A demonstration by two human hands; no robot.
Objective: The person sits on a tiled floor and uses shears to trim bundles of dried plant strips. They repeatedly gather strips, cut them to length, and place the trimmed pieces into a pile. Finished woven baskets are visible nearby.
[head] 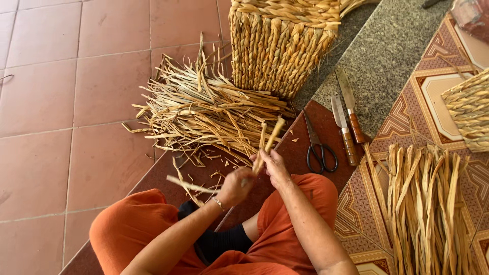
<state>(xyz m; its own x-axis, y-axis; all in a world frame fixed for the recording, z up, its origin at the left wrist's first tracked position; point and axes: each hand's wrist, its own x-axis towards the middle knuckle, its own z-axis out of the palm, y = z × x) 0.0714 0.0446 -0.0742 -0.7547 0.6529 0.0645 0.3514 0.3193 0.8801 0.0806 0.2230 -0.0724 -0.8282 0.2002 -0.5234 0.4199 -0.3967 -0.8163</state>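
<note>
Head view: at lower centre, above orange-trousered knees, the left hand is clenched round a pale dried straw strand that juts leftward. Just beside it, the right hand grasps flat dried straw strips that rise upward. Behind them lies a loose heap of dried straw. Black-handled scissors and two wooden-handled knives lie right of centre; a tall braided straw basket stands at top centre.

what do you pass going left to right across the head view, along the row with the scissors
Loose pile of dried straw strips → left hand → right hand → black-handled scissors → two wooden-handled knives → bundle of dried straw strips on the patterned tiles.
</note>
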